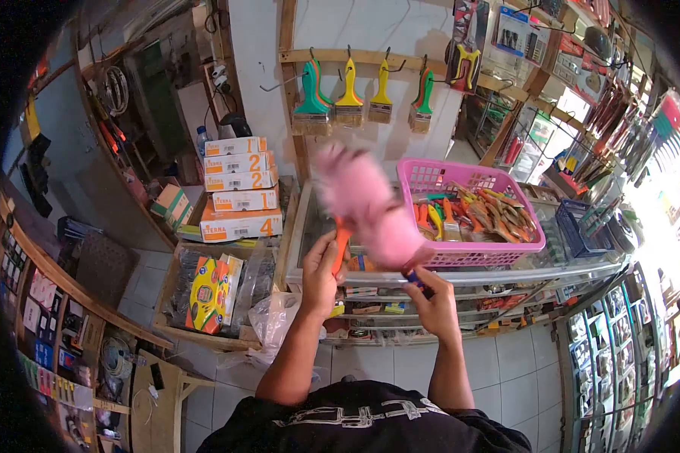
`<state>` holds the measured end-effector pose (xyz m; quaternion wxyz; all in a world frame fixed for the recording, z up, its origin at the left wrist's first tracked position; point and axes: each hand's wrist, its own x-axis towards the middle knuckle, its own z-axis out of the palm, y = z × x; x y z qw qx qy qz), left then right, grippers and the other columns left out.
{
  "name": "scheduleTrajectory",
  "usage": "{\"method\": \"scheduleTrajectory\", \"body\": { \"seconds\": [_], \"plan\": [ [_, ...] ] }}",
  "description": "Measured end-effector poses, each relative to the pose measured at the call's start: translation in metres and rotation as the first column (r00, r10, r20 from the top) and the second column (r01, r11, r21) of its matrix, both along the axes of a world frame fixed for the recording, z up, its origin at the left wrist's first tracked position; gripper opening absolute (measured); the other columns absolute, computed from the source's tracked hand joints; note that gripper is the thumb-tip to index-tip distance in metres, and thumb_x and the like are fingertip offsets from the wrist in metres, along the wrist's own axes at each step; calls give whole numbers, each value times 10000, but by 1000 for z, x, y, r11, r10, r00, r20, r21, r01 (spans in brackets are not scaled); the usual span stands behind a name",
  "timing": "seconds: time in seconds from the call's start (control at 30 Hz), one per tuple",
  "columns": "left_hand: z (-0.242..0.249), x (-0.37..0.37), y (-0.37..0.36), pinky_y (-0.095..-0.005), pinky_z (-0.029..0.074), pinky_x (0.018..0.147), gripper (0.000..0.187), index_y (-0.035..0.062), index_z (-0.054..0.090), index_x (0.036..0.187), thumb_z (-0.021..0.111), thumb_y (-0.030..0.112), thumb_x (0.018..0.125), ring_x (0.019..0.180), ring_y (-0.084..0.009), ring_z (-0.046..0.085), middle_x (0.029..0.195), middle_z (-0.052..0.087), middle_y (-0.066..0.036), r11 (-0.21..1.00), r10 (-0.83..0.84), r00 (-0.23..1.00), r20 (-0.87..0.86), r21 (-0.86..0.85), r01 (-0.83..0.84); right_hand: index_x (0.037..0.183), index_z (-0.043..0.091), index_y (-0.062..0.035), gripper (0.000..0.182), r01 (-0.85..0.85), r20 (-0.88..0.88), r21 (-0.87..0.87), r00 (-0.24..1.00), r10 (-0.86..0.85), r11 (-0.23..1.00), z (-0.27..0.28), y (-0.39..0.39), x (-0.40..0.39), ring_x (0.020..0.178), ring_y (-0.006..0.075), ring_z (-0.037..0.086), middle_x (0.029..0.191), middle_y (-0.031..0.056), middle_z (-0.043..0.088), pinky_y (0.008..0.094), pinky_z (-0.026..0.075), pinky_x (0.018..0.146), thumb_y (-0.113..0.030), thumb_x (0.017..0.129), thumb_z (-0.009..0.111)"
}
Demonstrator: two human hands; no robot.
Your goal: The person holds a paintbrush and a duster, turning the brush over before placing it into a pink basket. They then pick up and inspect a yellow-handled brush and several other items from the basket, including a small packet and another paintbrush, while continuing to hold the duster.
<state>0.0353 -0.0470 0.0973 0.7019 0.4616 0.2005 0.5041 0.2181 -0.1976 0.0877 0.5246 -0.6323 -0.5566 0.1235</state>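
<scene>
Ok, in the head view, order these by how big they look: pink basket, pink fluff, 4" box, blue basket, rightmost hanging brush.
1. Pink basket
2. Pink fluff, its edges blurred
3. 4" box and blue basket, too alike to rank
4. Rightmost hanging brush

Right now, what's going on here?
The person's right hand grips the dark handle of a fluffy pink duster, which is motion-blurred. The left hand holds an orange handle upright; the duster covers its upper end, so I can't tell from this view what it belongs to. Beyond the hands, a pink basket full of brushes sits on a display counter, and hanging brushes line the wall rail above.
</scene>
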Motion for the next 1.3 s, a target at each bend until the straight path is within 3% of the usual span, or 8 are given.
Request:
{"method": "scheduleTrajectory", "body": {
  "seconds": [0.17, 0.3, 0.43, 0.57, 0.7, 0.83, 0.93, 1.3],
  "plan": [
    [10, -5, -4, -219, 290, 497, 227, 72, 605, 1175, 494, 256, 1102, 578, -50, 407, 886, 554, -14, 996, -60, 996, 71, -65, 64, 1273, 651, 89, 399, 133, -82, 105, 989, -124, 986, -6, 12, -9, 893, 232, 691, 1053, 216, 734, 358, 540, 842, -103, 936, 744],
    [2, -7, 2, -214, 291, 496, 270, 75, 593, 1252, 498, 275, 1098, 578, -52, 410, 899, 559, -19, 993, -71, 995, 71, -91, 77, 1300, 626, 105, 424, -109, 59, -27, 992, 110, 994, 0, 18, -1, 927, 206, 683, 1075, 230, 732, 344, 536, 860, -127, 961, 729],
    [8, -9, 1, -208, 301, 484, 287, 88, 592, 1305, 525, 250, 1077, 574, -51, 425, 901, 577, -21, 989, -90, 988, 124, -110, 104, 1323, 638, 57, 441, 20, -155, 16, 988, -18, 1000, -7, 32, -16, 906, 277, 699, 1068, 225, 731, 362, 534, 858, -122, 933, 745],
    [-21, -10, 14, -203, 327, 500, 319, 57, 594, 1322, 500, 268, 1102, 553, -52, 420, 903, 587, -28, 993, 32, 999, 38, -115, -27, 1335, 638, 29, 373, -129, 193, 181, 977, 94, 975, -15, 32, 0, 761, 109, 622, 919, 18, 687, 262, 499, 687, -94, 986, 683],
    [2, -17, 5, -201, 359, 552, 307, 48, 586, 1331, 522, 237, 1097, 628, -52, 465, 926, 593, -11, 998, -31, 988, 150, -44, 38, 1137, 640, -13, 165, 168, -572, 164, 819, -45, 972, -20, 31, -16, 647, 33, 516, 809, -26, 611, 208, 383, 559, -117, 1010, 653],
    [3, -13, 5, -205, 366, 582, 325, 13, 594, 1327, 601, 199, 1061, 667, -49, 474, 961, 619, -3, 997, 70, 987, 146, -54, -63, 911, 635, 16, 104, 41, -90, 144, 996, -29, 989, -23, 18, -7, 633, 66, 515, 786, 7, 602, 250, 402, 560, -62, 963, 679],
    [-11, -15, 13, -225, 391, 634, 310, -6, 603, 1277, 649, 166, 1024, 720, -64, 496, 1011, 627, -7, 997, 64, 994, 93, 31, -67, 1117, 667, 73, 260, -28, 44, 166, 999, 21, 986, -1, 13, -15, 731, 203, 572, 820, 145, 616, 333, 484, 701, -73, 914, 739],
    [-2, -8, -6, -224, 422, 641, 419, -51, 642, 1331, 750, 117, 962, 749, -38, 522, 936, 660, 26, 994, 96, 994, 56, 55, -99, 1256, 670, 81, 396, 8, 43, 73, 999, -11, 997, 0, 1, -8, 915, 277, 717, 1057, 246, 731, 359, 545, 853, -89, 908, 754]
  ]
}}
